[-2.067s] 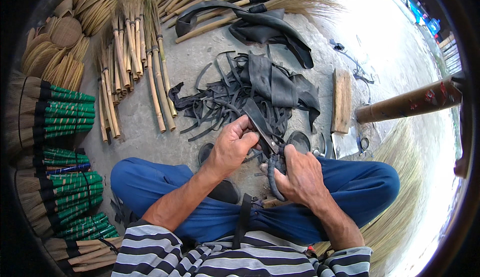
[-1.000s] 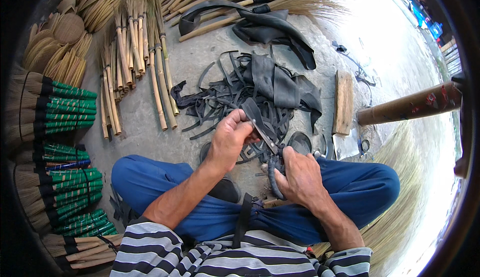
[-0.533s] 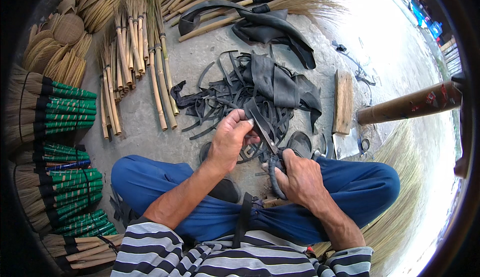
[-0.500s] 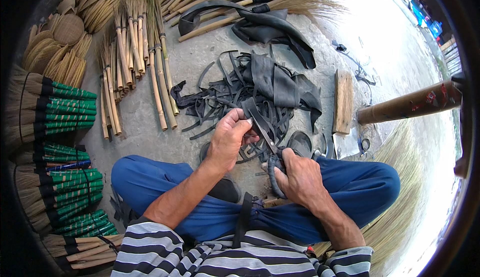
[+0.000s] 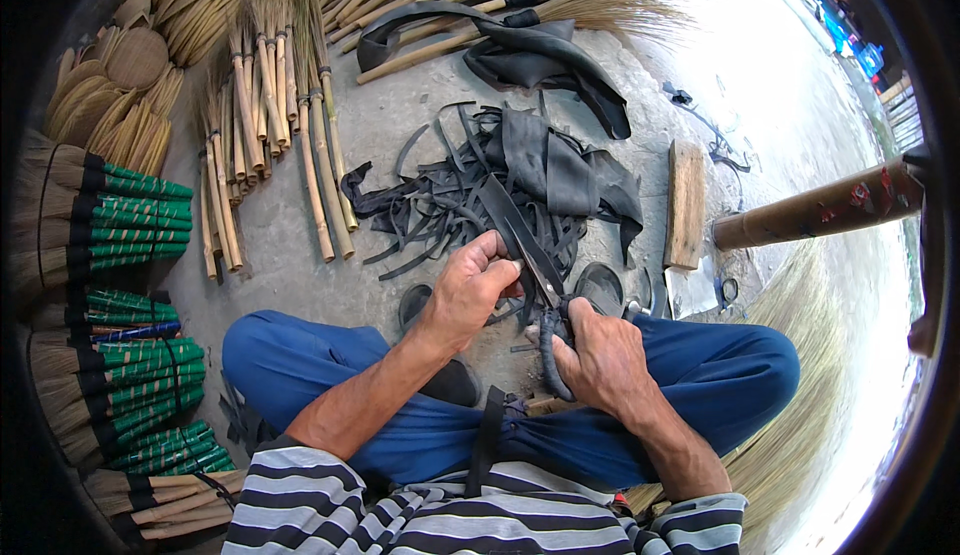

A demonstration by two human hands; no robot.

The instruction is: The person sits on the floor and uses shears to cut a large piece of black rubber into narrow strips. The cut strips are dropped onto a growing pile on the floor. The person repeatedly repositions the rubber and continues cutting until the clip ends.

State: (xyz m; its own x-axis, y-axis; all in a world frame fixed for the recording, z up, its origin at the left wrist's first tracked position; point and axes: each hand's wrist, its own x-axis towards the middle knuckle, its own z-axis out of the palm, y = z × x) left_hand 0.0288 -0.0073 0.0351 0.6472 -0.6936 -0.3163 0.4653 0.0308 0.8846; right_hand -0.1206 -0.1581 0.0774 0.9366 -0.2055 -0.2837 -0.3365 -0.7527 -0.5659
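Note:
In my right hand [image 5: 603, 355] is a pair of scissors [image 5: 546, 285] with dark wrapped handles, its blades pointing up and to the left. My left hand [image 5: 472, 290] pinches a black rubber strip [image 5: 497, 205] between thumb and fingers. The strip lies along the scissor blades, and its free end points away from me. Just beyond both hands, a tangled heap of cut black rubber strips [image 5: 425, 205] covers the floor, with a wider rubber sheet [image 5: 548, 160] on top of it.
Another rubber piece [image 5: 545, 55] lies farther off, across bamboo-handled brooms [image 5: 430, 53]. More brooms [image 5: 265, 95] and green-wrapped broom bundles [image 5: 140, 220] line the left. On the right are a wooden block [image 5: 685, 205] and a thick bamboo pole [image 5: 820, 205]. My crossed legs [image 5: 710, 360] frame the work.
My left hand has slid slightly toward me and right along the rubber strip, so more of its far end shows. The scissor blades look a little wider apart; my right hand barely moved.

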